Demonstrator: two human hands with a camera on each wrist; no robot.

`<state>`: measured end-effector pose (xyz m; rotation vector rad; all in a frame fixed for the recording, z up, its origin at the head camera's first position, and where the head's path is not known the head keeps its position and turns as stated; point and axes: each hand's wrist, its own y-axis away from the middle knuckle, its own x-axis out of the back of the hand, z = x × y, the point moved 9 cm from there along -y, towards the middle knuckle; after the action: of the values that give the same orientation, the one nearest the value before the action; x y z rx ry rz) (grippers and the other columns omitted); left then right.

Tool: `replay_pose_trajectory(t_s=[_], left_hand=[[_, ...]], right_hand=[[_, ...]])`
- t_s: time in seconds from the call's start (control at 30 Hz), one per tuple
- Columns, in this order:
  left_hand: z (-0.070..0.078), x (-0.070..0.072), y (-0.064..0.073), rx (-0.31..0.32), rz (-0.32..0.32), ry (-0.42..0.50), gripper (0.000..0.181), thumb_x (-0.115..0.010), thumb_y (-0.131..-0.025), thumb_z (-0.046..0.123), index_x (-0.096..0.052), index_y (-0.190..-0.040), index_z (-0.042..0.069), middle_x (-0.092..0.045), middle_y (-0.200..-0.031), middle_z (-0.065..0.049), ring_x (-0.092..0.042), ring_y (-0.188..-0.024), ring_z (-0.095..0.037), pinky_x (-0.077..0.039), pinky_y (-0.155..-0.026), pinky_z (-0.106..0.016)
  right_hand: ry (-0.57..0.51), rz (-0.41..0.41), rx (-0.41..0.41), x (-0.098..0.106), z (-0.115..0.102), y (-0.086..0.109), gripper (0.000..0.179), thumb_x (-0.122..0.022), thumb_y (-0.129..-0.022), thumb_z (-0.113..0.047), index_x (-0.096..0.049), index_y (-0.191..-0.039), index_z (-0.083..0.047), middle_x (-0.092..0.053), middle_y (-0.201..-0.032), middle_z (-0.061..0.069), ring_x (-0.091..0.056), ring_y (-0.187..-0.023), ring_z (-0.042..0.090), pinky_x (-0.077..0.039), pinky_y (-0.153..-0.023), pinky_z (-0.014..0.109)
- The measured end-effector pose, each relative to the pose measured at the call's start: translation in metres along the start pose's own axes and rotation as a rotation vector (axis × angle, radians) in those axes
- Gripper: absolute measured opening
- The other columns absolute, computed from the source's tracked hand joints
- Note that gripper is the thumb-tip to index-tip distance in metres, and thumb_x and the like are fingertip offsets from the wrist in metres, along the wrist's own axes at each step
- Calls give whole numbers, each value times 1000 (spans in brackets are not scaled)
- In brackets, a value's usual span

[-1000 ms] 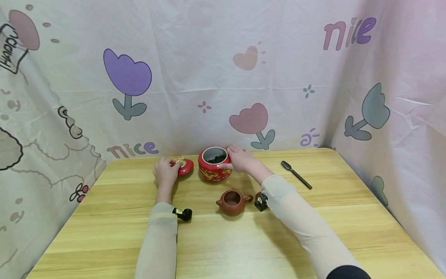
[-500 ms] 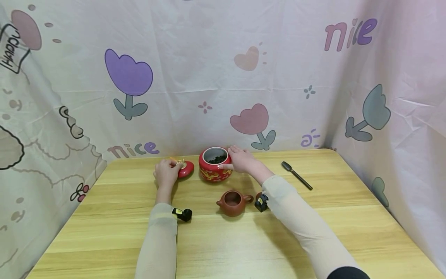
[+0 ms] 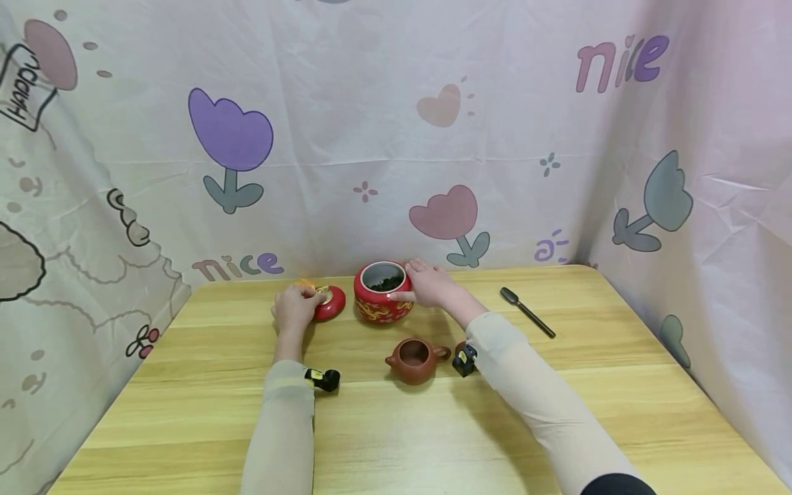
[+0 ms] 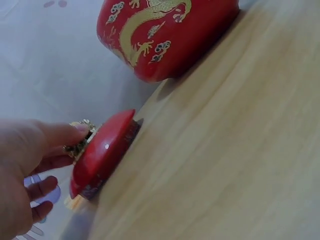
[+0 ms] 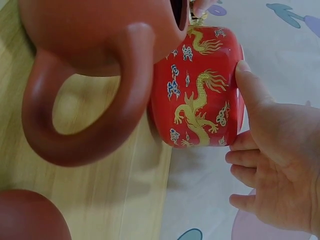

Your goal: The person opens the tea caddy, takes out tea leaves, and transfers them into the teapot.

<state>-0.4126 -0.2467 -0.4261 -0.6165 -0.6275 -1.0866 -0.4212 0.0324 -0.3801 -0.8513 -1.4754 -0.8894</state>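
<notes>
My left hand [image 3: 293,309] pinches the gold knob [image 4: 80,137] of a red lid [image 4: 107,150] between thumb and fingers. The lid is right at the tabletop, left of a red jar [image 3: 382,302]. Gold dragons decorate the jar, and dark leaf-like pieces [image 3: 388,282] lie inside its uncovered mouth. My right hand [image 3: 428,282] touches the jar's right side, its fingers fairly straight and the thumb [image 5: 247,75] near the rim. Nearer me stands a small brown teapot [image 3: 413,371] with its top uncovered and its spout to the left.
A dark, long-handled scoop [image 3: 527,313] lies on the right of the wooden table [image 3: 396,440]. A round brown object [image 5: 30,220], partly hidden, sits beside the teapot's handle. Something orange [image 3: 303,283] shows behind the lid. A printed cloth [image 3: 334,124] hangs behind the table.
The left hand has shifted the lid slightly down and toward me, and the orange thing behind it has come into sight. The right hand has stayed at the jar.
</notes>
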Motion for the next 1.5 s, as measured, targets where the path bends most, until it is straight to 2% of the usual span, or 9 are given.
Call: replay_pose_trajectory(t_s=[0.2, 0.37, 0.53, 0.7, 0.87, 1.1, 1.33, 1.5], left_hand=[[-2, 3, 4, 52, -59, -42, 30, -71, -86, 37, -74, -103, 13, -67, -120, -13, -44, -120, -42, -32, -101, -56], [4, 5, 2, 40, -131, -65, 42, -68, -88, 38, -66, -120, 10, -63, -127, -17, -41, -123, -45, -31, -100, -57], [20, 9, -1, -32, -199, -52, 59, -67, -88, 40, -54, -137, 8, -56, -138, -20, -41, -125, -46, -33, -100, -57], [35, 16, -2, -110, -227, -48, 64, -67, -88, 43, -51, -140, 9, -49, -145, -20, -39, -130, -47, -31, -105, -59], [43, 22, 3, -174, -228, -93, 68, -67, -88, 48, -49, -141, 11, -44, -149, -20, -34, -136, -49, -26, -109, -62], [54, 27, 17, -282, -203, -173, 67, -61, -91, 53, -50, -141, 10, -46, -148, -19, -37, -137, -45, -29, -106, -65], [78, 11, 31, -423, -234, -246, 70, -52, -94, 56, -46, -145, 9, -43, -151, -19, -34, -141, -43, -26, -112, -66], [93, -4, 37, -456, -261, -283, 79, -47, -93, 64, -37, -151, 11, -33, -157, -16, -22, -149, -39, -19, -114, -69]], right_hand=[[-23, 1, 11, -3, -3, 0, 90, -47, -92, -66, -28, -153, -2, -25, -161, 15, -21, -151, 30, -24, -120, 53], [-89, -7, 10, -7, 0, 0, 92, -47, -92, -67, -24, -154, -3, -21, -162, 15, -16, -152, 29, -21, -121, 53], [-199, 2, -5, -7, 7, 2, 95, -50, -91, -65, -18, -155, -3, -18, -163, 15, -14, -153, 30, -18, -121, 55], [-228, 13, 11, -6, 13, 7, 96, -53, -91, -63, -15, -156, -5, -16, -164, 15, -13, -153, 30, -17, -121, 56], [-230, 56, 44, -2, 18, 19, 91, -55, -92, -59, -18, -156, -5, -17, -163, 15, -15, -152, 33, -18, -120, 58], [-199, 160, 104, 7, 32, 43, 82, -57, -94, -51, -28, -152, -2, -26, -159, 19, -19, -150, 38, -20, -119, 58], [-210, 236, 94, 10, 56, 72, 76, -58, -95, -48, -33, -151, -4, -33, -157, 18, -20, -149, 38, -23, -118, 57], [-267, 261, 63, 11, 70, 92, 73, -58, -95, -45, -33, -152, -6, -31, -158, 18, -22, -149, 39, -23, -118, 57]])
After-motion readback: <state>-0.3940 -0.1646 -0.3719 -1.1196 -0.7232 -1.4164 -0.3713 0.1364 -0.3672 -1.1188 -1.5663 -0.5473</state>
